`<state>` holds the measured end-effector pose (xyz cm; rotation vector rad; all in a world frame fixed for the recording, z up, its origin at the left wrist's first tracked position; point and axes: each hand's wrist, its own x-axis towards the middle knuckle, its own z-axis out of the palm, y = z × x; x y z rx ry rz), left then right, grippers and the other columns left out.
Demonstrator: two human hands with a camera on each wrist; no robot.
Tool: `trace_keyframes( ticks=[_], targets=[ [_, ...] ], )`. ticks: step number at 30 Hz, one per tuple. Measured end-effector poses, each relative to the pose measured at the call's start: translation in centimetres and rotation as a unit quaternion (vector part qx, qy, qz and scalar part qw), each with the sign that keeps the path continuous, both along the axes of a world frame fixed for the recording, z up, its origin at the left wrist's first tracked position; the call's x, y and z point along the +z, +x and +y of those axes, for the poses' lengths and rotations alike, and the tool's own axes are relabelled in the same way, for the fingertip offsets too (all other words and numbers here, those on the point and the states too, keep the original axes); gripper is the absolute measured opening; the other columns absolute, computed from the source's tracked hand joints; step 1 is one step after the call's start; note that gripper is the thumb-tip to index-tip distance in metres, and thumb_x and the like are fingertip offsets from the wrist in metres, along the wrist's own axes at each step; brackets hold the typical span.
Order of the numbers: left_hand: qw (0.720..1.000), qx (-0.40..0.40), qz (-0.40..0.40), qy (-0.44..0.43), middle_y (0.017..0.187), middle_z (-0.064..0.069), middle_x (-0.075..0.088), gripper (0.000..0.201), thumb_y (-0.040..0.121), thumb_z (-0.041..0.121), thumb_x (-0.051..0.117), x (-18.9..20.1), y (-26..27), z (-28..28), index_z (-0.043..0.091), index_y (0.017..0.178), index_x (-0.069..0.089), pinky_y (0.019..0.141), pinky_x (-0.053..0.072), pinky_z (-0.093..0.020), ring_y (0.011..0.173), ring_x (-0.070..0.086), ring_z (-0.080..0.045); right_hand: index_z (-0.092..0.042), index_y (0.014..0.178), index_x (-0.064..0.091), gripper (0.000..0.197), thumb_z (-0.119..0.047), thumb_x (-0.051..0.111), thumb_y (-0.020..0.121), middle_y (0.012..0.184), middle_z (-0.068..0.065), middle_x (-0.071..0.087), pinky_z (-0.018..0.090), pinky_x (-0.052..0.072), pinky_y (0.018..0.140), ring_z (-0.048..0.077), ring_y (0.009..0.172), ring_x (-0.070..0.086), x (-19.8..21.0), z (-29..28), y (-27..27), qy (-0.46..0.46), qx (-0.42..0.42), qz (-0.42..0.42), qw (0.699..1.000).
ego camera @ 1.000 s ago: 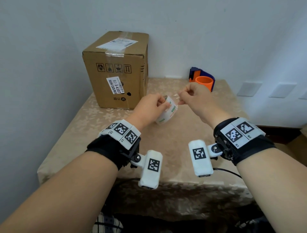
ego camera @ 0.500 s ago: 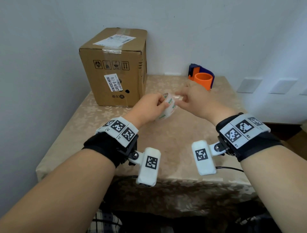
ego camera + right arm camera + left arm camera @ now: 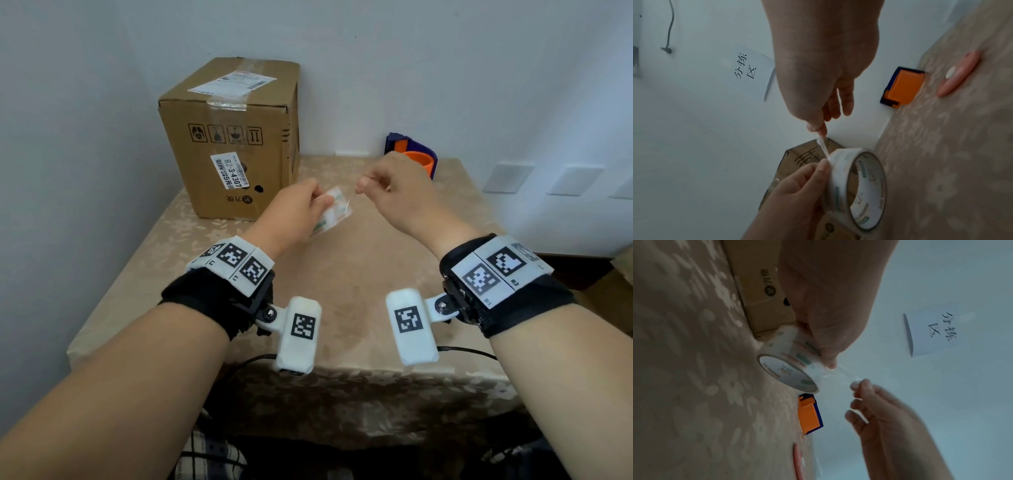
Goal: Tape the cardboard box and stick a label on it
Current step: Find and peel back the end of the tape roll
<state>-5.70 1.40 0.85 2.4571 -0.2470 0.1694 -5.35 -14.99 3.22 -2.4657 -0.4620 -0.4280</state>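
Table (image 3: 342,274), beige patterned cloth: bore all items. Cardboard box (image 3: 236,144), closed, contents unseen, stood at the far left corner, a label on top and another on its front. Left hand (image 3: 294,212) gripped the tape roll (image 3: 334,214) above the table. Right hand (image 3: 394,192) pinched the free tape end, apparently drawn further from the roll than half a second before. Orange-and-blue dispenser (image 3: 414,159) sat by the wall.

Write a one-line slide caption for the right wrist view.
Right hand pinches clear tape end from roll held by left hand.
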Motion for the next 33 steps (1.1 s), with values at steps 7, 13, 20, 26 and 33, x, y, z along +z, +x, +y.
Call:
trace_keyframes(
  ticks=[7, 13, 20, 26, 33],
  targets=[
    [0.999, -0.024, 0.019, -0.021, 0.09, -0.004, 0.06, 0.021, 0.095, 0.025, 0.052, -0.2, -0.1, -0.2, 0.006, 0.103, 0.058, 0.061, 0.041, -0.024, 0.08, 0.055, -0.017, -0.005, 0.115, 0.058, 0.027, 0.003, 0.051, 0.091, 0.077, 0.006, 0.064, 0.016, 0.057, 0.059, 0.011, 0.061, 0.063, -0.5, -0.3, 0.2, 0.334, 0.0, 0.152, 0.93],
    [1.0, -0.013, -0.005, -0.004, 0.082, 0.002, 0.056, 0.021, 0.094, 0.027, 0.052, -0.1, -0.2, -0.5, 0.009, 0.1, 0.058, 0.067, 0.045, -0.03, 0.079, 0.054, -0.018, -0.003, 0.1, 0.066, 0.028, 0.002, 0.039, 0.093, 0.072, 0.003, 0.056, 0.022, 0.052, 0.063, 0.012, 0.062, 0.053, 0.0, 0.1, 0.0, 0.3, -0.003, 0.213, 0.93],
    [0.999, -0.021, -0.045, -0.007, 0.073, 0.006, 0.052, 0.023, 0.093, 0.032, 0.054, 0.4, -0.4, -0.7, 0.01, 0.096, 0.058, 0.064, 0.041, -0.028, 0.071, 0.05, -0.014, -0.008, 0.099, 0.072, 0.023, -0.026, 0.066, 0.085, 0.086, 0.003, 0.07, 0.02, 0.047, 0.065, 0.007, 0.071, 0.058, 0.1, 0.1, -0.2, 0.042, -0.006, 0.106, 0.993],
    [0.989, -0.08, 0.064, -0.11, 0.081, 0.003, 0.062, 0.009, 0.091, 0.027, 0.059, 0.6, -0.8, -1.0, 0.02, 0.091, 0.055, 0.078, 0.051, -0.035, 0.081, 0.063, -0.02, -0.011, 0.089, 0.075, 0.012, -0.018, 0.066, 0.084, 0.083, 0.002, 0.065, 0.028, 0.045, 0.069, 0.013, 0.076, 0.058, -0.2, -0.5, 0.7, 0.104, -0.058, 0.06, 0.991],
    [0.998, -0.035, 0.036, -0.046, 0.1, -0.012, 0.07, 0.023, 0.092, 0.023, 0.056, 0.5, -0.6, -0.7, 0.006, 0.105, 0.065, 0.082, 0.051, -0.036, 0.092, 0.065, -0.026, -0.005, 0.099, 0.073, 0.023, -0.021, 0.057, 0.092, 0.087, 0.01, 0.068, 0.037, 0.045, 0.078, 0.02, 0.08, 0.058, 0.5, -0.3, 0.0, 0.015, -0.017, 0.083, 0.996]
  ],
)
